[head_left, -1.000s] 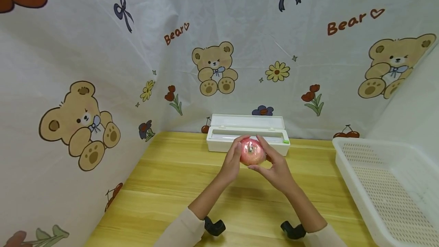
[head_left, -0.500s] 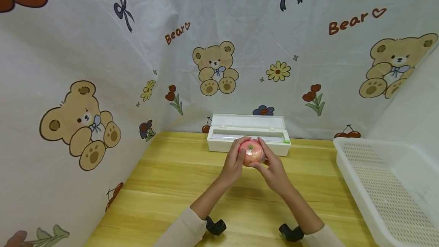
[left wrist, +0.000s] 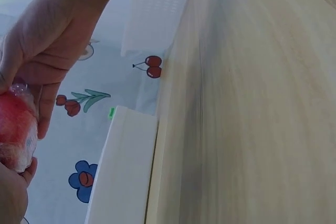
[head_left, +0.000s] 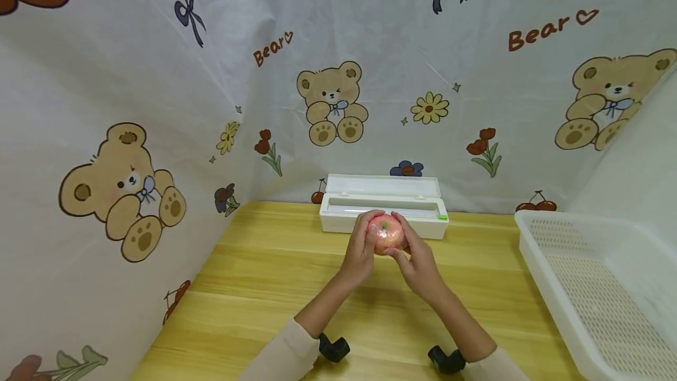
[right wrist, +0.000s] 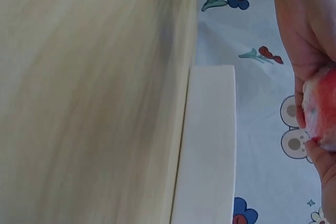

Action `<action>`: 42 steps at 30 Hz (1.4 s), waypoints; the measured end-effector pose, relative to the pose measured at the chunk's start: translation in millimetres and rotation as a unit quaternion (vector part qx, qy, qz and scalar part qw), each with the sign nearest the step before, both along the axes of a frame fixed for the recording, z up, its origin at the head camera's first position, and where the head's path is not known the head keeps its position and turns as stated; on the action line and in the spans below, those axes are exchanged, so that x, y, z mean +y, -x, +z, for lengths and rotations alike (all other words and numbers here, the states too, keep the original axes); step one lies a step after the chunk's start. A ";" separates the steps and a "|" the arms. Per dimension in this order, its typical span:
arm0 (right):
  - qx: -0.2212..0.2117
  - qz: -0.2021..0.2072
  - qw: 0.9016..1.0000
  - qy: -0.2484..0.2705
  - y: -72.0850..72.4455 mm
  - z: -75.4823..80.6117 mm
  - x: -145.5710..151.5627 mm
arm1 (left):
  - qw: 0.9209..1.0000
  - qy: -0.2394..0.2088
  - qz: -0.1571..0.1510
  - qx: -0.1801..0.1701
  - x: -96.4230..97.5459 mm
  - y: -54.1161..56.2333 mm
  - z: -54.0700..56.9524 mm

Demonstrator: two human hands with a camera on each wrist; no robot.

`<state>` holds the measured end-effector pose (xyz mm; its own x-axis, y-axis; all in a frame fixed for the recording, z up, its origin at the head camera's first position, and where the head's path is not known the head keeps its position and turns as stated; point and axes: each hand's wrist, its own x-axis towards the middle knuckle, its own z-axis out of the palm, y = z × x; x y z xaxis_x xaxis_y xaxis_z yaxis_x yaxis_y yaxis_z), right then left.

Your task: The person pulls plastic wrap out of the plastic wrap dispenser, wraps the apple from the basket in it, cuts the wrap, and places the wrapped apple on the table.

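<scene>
A red-pink apple (head_left: 385, 236) is held up over the table, its stem hollow facing the head camera. Clear plastic film wraps it, glossy and wrinkled on the apple (left wrist: 18, 124) in the left wrist view. My left hand (head_left: 358, 254) grips its left side, thumb along the near face. From the right, my right hand (head_left: 421, 268) curls its fingers over the far side, with the thumb pressed on the lower front. In the right wrist view the apple (right wrist: 323, 108) is cut off by the frame edge between both hands. The underside is hidden in the head view.
Behind the hands, a long white box (head_left: 330, 223) stands with its lid raised; a pale roll lies inside and a green piece (head_left: 442, 217) sits at its right end. A white perforated basket (head_left: 550, 304) occupies the table's right side. Patterned cloth (head_left: 381, 34) hangs behind and to the left.
The apple has turned in the hands, bringing its stem hollow into clearer view. Both thumbs have shifted on it, and the right hand has moved slightly left.
</scene>
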<state>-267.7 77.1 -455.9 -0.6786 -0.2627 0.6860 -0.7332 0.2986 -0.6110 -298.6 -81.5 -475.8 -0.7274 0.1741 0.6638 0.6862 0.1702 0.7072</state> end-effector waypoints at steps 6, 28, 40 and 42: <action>-0.052 0.027 0.998 0.015 11.7 -5.1 9.2 | 0.998 -0.026 -0.049 -0.022 -4.1 2.5 2.4; -0.207 0.101 0.969 0.092 8.7 -14.0 -3.4 | 0.997 -0.018 -0.012 -0.068 0.9 1.8 -13.8; -0.233 0.129 0.955 0.131 5.3 -17.6 -9.3 | 0.999 -0.025 -0.003 -0.036 11.5 -8.9 -1.6; -0.235 0.126 0.955 0.130 5.1 -17.8 -9.5 | 0.999 -0.024 -0.009 -0.037 9.9 -15.5 6.2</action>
<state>-272.9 67.6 -473.7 -0.8654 -0.3211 0.3847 -0.3878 -0.0570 -0.9200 -283.1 -71.7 -469.6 -0.7718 0.1562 0.6163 0.6343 0.1223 0.7633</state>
